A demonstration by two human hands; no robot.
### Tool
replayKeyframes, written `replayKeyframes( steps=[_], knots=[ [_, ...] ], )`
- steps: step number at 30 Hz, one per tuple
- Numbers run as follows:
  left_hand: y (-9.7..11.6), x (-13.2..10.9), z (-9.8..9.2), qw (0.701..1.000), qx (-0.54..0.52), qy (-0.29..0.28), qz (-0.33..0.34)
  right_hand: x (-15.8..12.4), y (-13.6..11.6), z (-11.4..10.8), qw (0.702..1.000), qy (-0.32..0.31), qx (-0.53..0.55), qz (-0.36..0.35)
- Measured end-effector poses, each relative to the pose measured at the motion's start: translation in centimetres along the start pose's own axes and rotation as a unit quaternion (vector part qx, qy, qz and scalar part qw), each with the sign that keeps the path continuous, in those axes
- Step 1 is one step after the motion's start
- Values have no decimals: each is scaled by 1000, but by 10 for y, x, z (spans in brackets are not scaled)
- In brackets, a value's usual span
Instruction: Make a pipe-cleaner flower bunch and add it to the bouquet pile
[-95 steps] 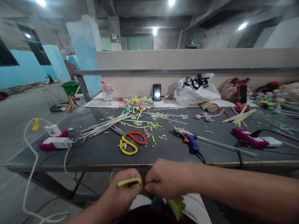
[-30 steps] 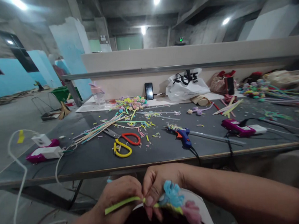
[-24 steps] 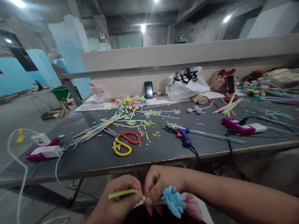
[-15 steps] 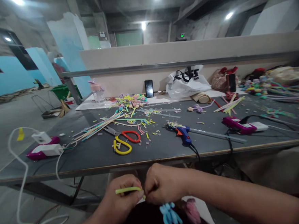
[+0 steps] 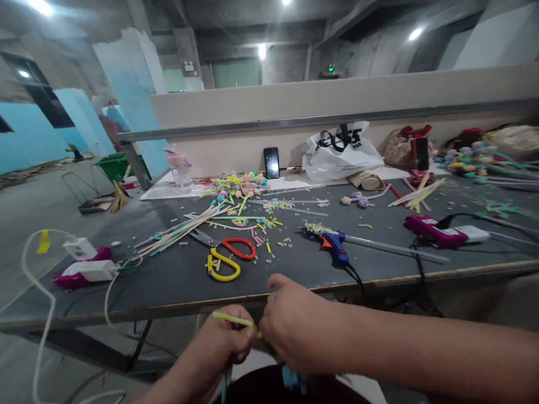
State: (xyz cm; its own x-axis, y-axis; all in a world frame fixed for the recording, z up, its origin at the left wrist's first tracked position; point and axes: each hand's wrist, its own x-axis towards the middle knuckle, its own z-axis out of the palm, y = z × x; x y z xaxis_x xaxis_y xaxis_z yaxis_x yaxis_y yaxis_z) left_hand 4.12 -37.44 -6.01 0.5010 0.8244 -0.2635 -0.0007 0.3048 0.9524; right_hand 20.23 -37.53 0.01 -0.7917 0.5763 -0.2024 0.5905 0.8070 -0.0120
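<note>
My left hand (image 5: 230, 335) is closed in a pinch on a yellow pipe cleaner (image 5: 233, 318), just in front of the table edge. One end sticks out up and to the left, and the other runs to my right hand (image 5: 301, 324). Those right fingers are curled around that end, their tips partly hidden, while one finger lifts toward the table. Below the left palm, a thin blue-green stem (image 5: 225, 383) hangs down. A light-blue fuzzy piece (image 5: 291, 378) shows under my right hand, above the dark cloth on my lap.
On the grey table (image 5: 164, 286) lie scissors (image 5: 224, 263) with red and yellow handles, a blue glue gun (image 5: 337, 246) and bundled pipe cleaners (image 5: 186, 229). Purple power strips (image 5: 433, 230) with cables lie at both sides. A phone (image 5: 272, 163) and white bag (image 5: 340, 154) stand behind.
My right hand has risen slightly and turned, one finger now lifted. The left hand has tilted, and the yellow pipe cleaner's free end has moved up. The light-blue piece is now mostly covered.
</note>
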Motion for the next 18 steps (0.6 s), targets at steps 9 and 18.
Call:
replayKeyframes(
  steps=[9,18],
  knots=[
    [15,-11,-9,890,333,-88,298,-3,30,27,668,-153,728,3],
    [19,6,-1,963,217,69,144,7,24,-1,912,-26,384,141]
  ],
)
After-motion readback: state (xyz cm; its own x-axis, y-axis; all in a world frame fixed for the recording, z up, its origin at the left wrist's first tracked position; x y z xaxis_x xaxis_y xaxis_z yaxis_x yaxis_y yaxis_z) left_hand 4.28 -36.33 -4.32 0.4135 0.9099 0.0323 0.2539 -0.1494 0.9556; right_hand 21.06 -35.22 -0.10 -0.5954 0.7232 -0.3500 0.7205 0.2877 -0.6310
